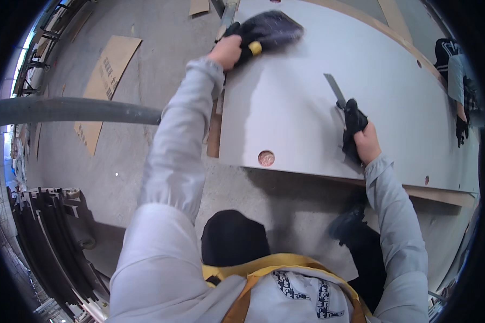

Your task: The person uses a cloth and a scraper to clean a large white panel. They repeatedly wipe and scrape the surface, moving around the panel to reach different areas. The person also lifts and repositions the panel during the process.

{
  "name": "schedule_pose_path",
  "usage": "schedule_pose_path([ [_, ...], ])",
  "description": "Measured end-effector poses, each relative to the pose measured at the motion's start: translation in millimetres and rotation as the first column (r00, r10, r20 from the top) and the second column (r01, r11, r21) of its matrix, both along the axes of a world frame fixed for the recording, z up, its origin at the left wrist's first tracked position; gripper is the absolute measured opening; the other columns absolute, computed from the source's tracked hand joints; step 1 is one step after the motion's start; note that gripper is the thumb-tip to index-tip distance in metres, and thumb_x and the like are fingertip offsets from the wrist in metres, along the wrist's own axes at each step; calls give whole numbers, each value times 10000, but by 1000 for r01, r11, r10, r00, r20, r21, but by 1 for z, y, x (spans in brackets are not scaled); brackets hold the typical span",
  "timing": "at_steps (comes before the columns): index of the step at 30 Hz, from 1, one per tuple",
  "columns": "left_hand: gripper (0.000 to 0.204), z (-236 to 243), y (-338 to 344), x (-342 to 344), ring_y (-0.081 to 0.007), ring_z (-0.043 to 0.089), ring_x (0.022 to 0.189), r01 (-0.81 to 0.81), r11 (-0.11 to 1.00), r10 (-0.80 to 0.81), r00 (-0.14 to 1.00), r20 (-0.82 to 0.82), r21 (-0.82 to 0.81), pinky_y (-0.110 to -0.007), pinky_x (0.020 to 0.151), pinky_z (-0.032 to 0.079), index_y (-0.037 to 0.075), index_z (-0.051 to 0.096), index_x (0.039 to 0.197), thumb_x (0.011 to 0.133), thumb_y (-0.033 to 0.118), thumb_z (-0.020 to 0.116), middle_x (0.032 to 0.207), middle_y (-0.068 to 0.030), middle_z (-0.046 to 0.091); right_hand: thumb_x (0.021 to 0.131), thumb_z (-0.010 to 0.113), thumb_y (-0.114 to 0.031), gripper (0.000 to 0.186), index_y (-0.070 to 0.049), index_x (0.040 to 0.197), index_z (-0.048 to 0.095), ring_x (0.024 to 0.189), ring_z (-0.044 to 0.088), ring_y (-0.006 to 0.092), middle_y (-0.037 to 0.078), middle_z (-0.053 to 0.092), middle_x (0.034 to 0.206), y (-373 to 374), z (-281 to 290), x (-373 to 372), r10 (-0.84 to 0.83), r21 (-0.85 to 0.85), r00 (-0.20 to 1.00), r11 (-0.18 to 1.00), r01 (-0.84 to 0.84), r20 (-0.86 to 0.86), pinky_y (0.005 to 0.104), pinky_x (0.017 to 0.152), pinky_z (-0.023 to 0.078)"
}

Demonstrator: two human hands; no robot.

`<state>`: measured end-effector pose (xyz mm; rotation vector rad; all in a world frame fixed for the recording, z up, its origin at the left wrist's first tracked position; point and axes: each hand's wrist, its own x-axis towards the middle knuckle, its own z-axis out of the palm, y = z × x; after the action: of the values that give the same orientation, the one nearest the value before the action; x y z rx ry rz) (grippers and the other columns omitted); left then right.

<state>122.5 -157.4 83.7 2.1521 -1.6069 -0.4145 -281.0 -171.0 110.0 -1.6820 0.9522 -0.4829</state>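
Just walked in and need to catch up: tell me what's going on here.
A person in a light grey top leans over a large grey panel lying flat. The left hand presses a dark cloth onto the panel's far corner, apparently with a yellow-tipped tool. The right hand grips a black-handled scraper, its flat blade on the surface. Another person's arm shows at the far right edge. Cardboard sheets lie on the concrete floor.

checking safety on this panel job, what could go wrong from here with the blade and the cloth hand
1. The right hand holds a scraper with its bare blade pointing across the grey panel; a slip could gouge the surface.
2. The left hand presses a dark cloth at the far corner, arm stretched out; it seems close to the blade's line if the tool shoots forward.
3. Another person's hand is near the panel's right edge and could be bumped.
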Motion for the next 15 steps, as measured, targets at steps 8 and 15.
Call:
schedule_pose_path([
  [8,565,56,281,-111,-350,287,1330,454,883,-467,873,-141,-119,-446,1099,203,130,515,1284,737,-10,523,1401,-134,400,896,489,-119,131,-12,865,557,576,486,89,-3,517,667,14,7,27,-115,108,992,988,109,47,255,514,409],
  [15,399,124,339,-109,-146,575,904,-521,810,71,-370,-926,270,-271,803,475,-19,490,1222,839,40,583,1040,-60,607,802,443,-34,219,21,964,581,630,523,114,25,558,710,9,-1,20,-65,58,995,996,61,72,274,555,445],
])
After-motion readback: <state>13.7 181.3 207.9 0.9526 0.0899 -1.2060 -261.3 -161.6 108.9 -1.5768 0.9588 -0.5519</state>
